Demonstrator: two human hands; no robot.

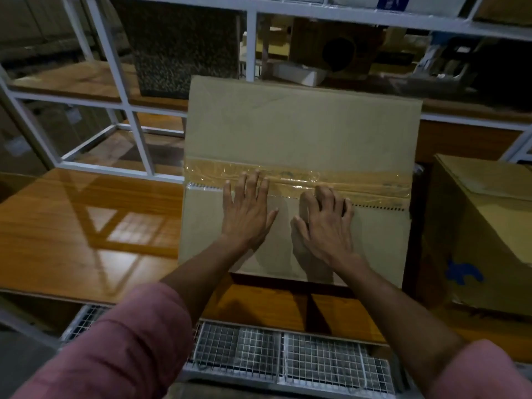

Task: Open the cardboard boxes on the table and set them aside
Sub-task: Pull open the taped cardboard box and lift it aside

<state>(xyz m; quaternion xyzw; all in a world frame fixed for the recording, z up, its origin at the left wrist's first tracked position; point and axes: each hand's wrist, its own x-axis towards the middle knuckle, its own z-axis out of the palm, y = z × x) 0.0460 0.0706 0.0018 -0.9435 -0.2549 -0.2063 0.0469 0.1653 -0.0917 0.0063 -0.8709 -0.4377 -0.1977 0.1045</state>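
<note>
A large brown cardboard box (299, 128) stands on the wooden table (86, 226) in front of me, its top flaps closed. A strip of clear tape (359, 182) runs across the seam from left to right. My left hand (247, 211) lies flat on the near flap, fingers spread, fingertips touching the tape. My right hand (325, 223) rests on the same flap with its fingers curled at the tape's near edge. Neither hand holds anything.
A second cardboard box (483, 234) with a blue mark stands close at the right. A white metal shelf frame (138, 133) with boxes and clutter rises behind the table. A wire mesh rack (288, 355) sits below the table's near edge.
</note>
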